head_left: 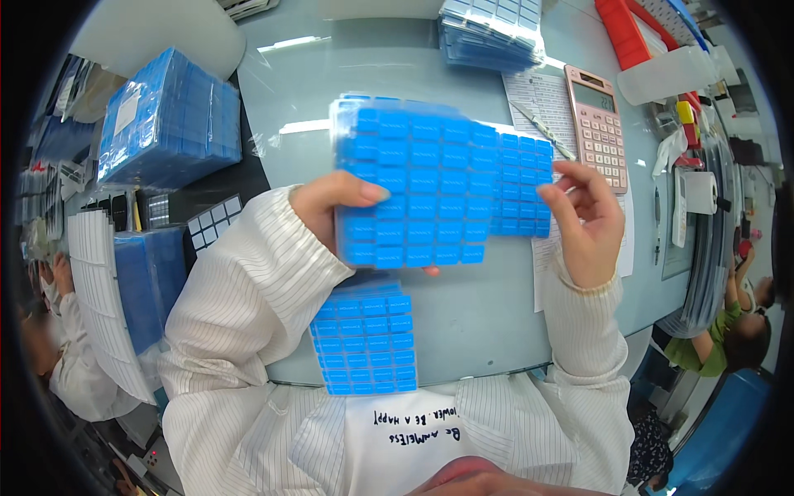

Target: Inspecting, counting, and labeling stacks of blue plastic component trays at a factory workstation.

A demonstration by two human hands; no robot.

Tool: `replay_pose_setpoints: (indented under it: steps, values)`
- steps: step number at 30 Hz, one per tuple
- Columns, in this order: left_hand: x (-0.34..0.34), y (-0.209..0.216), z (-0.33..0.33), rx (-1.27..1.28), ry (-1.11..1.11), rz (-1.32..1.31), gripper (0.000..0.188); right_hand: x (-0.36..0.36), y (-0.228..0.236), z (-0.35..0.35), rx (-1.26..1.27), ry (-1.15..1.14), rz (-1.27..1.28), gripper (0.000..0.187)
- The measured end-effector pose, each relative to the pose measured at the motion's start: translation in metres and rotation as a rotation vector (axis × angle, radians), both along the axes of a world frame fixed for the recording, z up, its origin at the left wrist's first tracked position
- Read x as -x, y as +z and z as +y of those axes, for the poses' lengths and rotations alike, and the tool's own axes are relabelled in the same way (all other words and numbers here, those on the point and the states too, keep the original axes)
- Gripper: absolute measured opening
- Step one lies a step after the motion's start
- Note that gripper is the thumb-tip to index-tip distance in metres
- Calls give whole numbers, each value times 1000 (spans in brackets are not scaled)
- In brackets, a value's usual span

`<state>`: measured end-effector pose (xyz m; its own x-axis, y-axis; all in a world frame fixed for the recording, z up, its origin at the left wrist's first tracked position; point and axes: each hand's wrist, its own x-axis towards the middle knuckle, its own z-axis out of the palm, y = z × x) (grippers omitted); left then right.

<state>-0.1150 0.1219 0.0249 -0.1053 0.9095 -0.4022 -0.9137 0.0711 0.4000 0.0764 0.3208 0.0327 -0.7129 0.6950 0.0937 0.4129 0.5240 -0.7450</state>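
Observation:
My left hand (pixel 331 207) grips a thick stack of blue sticker sheets (pixel 426 186), marked off in rows of small squares, thumb on the front and fingers behind. The stack is raised over the table and its left edge is blurred. To its right my right hand (pixel 591 223) hovers with fingers loosely curled and apart, seemingly holding nothing. Its thumb overlaps the edge of another blue sheet pile (pixel 523 186), which looks farther off, on the table, partly hidden by the stack. Nearer me, more blue sheets (pixel 365 343) lie at the table's front edge.
A wrapped bundle of blue sheets (pixel 169 124) stands at the left. Another sheet pile (pixel 492 37) sits at the back. A pink calculator (pixel 597 128), a pen (pixel 542 131) and printed papers (pixel 538 89) lie at the right, near a red bin (pixel 630 37). Other people work on both sides.

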Motion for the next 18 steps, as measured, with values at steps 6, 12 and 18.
replay_pose_setpoints:
  steps: [6,12,18]
  values:
    - [-4,-3,-3,100,-178,166,73,6,0,-32,873,162,157,21]
    - [-6,4,2,88,-161,178,73,3,-2,-24,942,128,119,9]
    - [10,-16,3,-208,46,53,78,-12,6,24,742,-96,119,10]
